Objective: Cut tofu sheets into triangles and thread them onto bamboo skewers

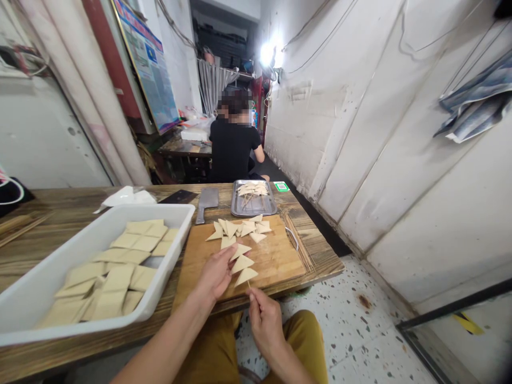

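Beyond the right hand (264, 316) (tight on the skewer (248, 284)), skewered triangles (242, 263); left hand (216, 273) narrow on the farthest

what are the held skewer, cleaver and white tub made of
Skewer: probably bamboo or wood, seemingly matte; a thin, pale stick shows.
Cleaver: likely steel, dull finish, from its grey, metallic-looking blade.
White tub: probably plastic, smooth, from its rounded corners and even colour.

Reaches forward with 2 bare forearms, left forearm (166, 341) slanting up and inward, right forearm (291, 364) angled in from the opposite side. Holds left grip (216, 273) farther ahead, fingers bent and closed. Pinches thumb to forefinger in right grip (266, 319), nearer the body, other fingers curled.
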`<state>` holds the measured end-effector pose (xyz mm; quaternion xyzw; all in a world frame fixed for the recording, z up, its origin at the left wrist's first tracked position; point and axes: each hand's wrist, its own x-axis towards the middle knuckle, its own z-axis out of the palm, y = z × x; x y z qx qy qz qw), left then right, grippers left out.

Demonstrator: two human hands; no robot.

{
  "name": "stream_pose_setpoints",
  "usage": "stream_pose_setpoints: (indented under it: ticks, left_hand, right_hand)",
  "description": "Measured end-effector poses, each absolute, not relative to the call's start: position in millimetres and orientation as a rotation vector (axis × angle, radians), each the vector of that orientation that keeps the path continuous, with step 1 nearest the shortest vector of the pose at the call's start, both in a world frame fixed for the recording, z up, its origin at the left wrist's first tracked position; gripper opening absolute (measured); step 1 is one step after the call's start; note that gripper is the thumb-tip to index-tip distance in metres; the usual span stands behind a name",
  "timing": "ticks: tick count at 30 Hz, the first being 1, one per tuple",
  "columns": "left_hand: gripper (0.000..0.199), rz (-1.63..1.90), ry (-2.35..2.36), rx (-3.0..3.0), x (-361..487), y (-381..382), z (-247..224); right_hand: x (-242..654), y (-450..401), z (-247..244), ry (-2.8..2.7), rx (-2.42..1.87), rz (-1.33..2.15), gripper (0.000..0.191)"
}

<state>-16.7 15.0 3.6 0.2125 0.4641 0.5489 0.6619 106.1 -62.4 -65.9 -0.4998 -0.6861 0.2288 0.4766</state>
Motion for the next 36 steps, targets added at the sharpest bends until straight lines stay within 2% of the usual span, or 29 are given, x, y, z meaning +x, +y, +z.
stream_pose_setpoints:
  ticks: [8,12,17,25,30,36]
  left_hand:
    - [0.021,1.248,0.928,0.443,-38.3,27.5,2.9]
    - [0.023,1.221,0.811,0.382,-44.9,28.5,5.9]
    - [0.023,1.176,0.676,0.362,-43.3,26.8,0.3]
    - [0.018,1.214,0.9,0.413,-37.8,22.1,-17.5]
    - [0.009,1.149,0.925,0.35,-23.0,13.0,-25.4]
    - [0.008,1.112,0.932,0.34,-18.4,12.3,-24.3]
  right_hand:
    - [121.1,-66.7,-66.6,-1.787,-1.291,0.568,0.025]
    - [121.5,-69.4,-69.1,-1.754,-1.276,0.593,0.031]
    - [116.1,-62.6,-68.6,-1.703,-1.258,0.554,0.029]
    - [106.4,-57.0,-71.6,-1.703,-1.279,0.538,0.038]
    - [101.3,-54.6,-76.0,-1.694,-1.284,0.524,0.039]
    - [101.3,-55.8,-72.8,-1.705,-1.281,0.498,0.037]
